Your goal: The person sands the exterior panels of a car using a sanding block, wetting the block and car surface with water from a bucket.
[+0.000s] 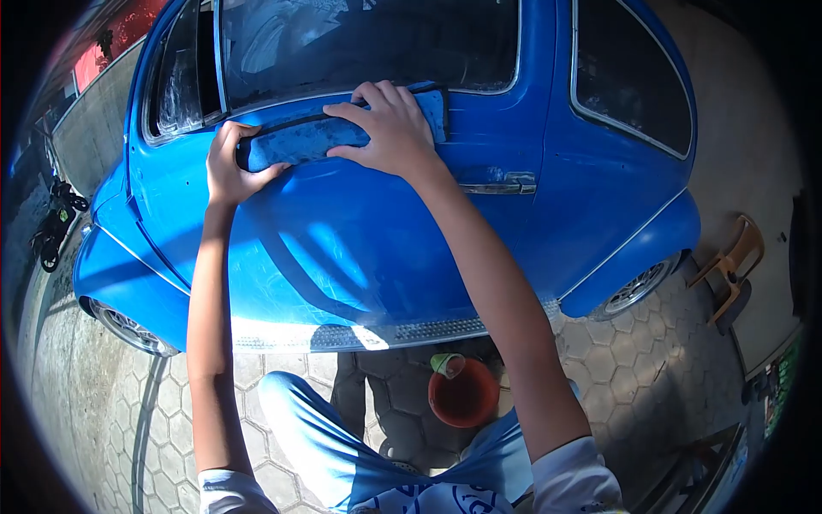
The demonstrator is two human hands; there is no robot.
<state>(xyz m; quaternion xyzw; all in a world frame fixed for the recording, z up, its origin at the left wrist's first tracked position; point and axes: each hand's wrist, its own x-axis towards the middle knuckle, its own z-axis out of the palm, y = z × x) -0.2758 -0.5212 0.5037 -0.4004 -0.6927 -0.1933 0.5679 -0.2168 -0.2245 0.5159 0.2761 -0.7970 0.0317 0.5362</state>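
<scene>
Holding a dark-edged blue cloth (304,141) in both hands, against the upper part of the blue car door (402,248), just below the chrome-trimmed door window (368,43); pinching the cloth's left end with the left hand (229,167), with fingers bent over the upper side and thumb reaching along the lower edge; clasping it nearer the right end with the right hand (390,128), with fingers spread and reaching over the top edge and thumb set apart near the lower edge; leaving the far right end of the cloth sticking out past the right hand, to the left of and above the chrome door handle (505,184); reaching forward with both arms, well apart from each other.

Facing the side of a rounded blue car, with whitish smears on the small front vent window (180,98) and a ribbed running board (428,331) along the bottom; standing on hexagonal paving (616,351) in light blue jeans (308,437), with a reddish-brown basin (494,403) on the ground between the knees and the running board; showing a green cup (445,366) at the basin's upper-left rim; showing also a tan plastic chair (743,250) beyond the rear wheel (638,289), and a motorcycle (56,224) at far left.
</scene>
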